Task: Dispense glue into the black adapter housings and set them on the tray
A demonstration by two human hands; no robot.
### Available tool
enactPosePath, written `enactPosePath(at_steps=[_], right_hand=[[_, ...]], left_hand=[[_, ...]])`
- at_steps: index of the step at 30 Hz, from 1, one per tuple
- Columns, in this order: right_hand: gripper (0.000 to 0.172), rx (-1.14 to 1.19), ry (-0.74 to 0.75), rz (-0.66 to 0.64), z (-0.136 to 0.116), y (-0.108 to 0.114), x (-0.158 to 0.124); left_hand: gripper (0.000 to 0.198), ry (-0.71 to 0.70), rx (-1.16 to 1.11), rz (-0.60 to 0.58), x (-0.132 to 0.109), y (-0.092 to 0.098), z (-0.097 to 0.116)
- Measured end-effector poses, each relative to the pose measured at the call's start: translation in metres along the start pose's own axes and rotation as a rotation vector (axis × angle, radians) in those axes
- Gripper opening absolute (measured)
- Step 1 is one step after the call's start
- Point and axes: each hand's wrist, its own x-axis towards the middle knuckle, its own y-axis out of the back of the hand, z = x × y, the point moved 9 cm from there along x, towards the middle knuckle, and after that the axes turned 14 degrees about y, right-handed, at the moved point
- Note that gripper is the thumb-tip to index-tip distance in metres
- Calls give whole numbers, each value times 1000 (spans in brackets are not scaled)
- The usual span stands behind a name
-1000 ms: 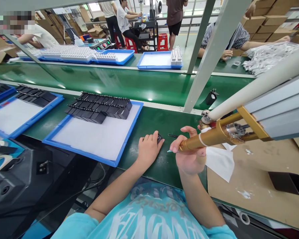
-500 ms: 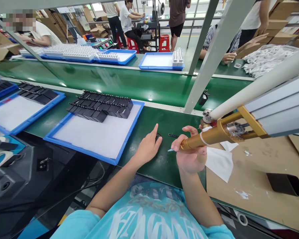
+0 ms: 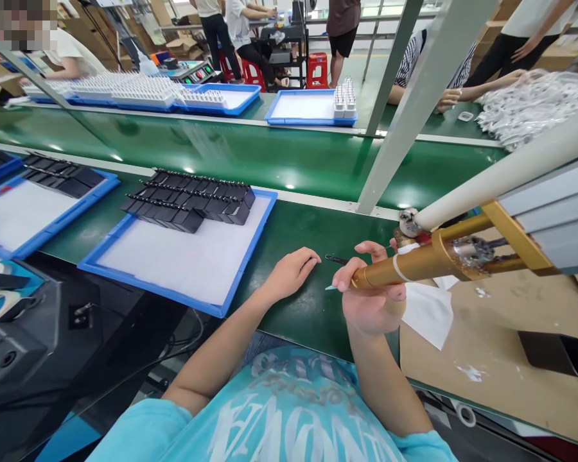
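Observation:
My left hand [image 3: 289,274] rests on the green table top [image 3: 313,314], fingers curled together over a spot just right of the blue tray; whatever is under them is hidden. My right hand [image 3: 372,300] is closed round a gold dispensing tool [image 3: 417,266]. The tool's pale blue tip [image 3: 328,287] points at the left hand's fingertips from a short gap away. A thin black piece [image 3: 336,259] lies on the table between the two hands. A white tube [image 3: 501,176] runs from the tool up to the right.
A blue tray [image 3: 173,297] with a white liner holds rows of black parts [image 3: 187,200]; another blue tray [image 3: 52,221] lies left. Brown cardboard [image 3: 486,346] and white paper [image 3: 426,311] lie right. A grey post [image 3: 404,115] rises ahead. Other people work across the conveyor [image 3: 250,154].
My left hand lifted a finger off a small black part, then curled back down over that spot, hiding the part. The right hand and gold tool stayed almost still.

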Motion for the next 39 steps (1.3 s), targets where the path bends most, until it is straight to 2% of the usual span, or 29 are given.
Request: enactPosePath(at_steps=[6,10,13,17,21,23,25,30,32,39], right_hand=[[33,-47,-6,12,1,3,0],[32,-31,-8,9,1,3,0],[32,-24,-8,22,2,4,-1],[35,-45,-14,38,3,6,-1],[35,-24,3,43,4,7,0],[36,-43,5,50,4,8,0],[37,-68,1,54,4,9,-1],[36,-35,-14,40,3,6,-2],[36,-26,-12,39,3,6,-2],[39,-27,25,30,2,8,0]], left_hand=[[25,-4,120,-3,-2,-2,0],[23,-24,47,-37,-1,-4,0],[25,-55,10,-13,-1,-4,2],[25,-30,201,27,-1,-7,0],[55,-46,417,30,-4,-10,-2],[53,-36,439,25,-4,-11,-6],[46,-2,348,9,-4,-12,-11],[39,248,-450,20,-3,1,-45],[36,296,-572,26,-7,7,-53],[53,362,-955,24,-29,27,-58]])
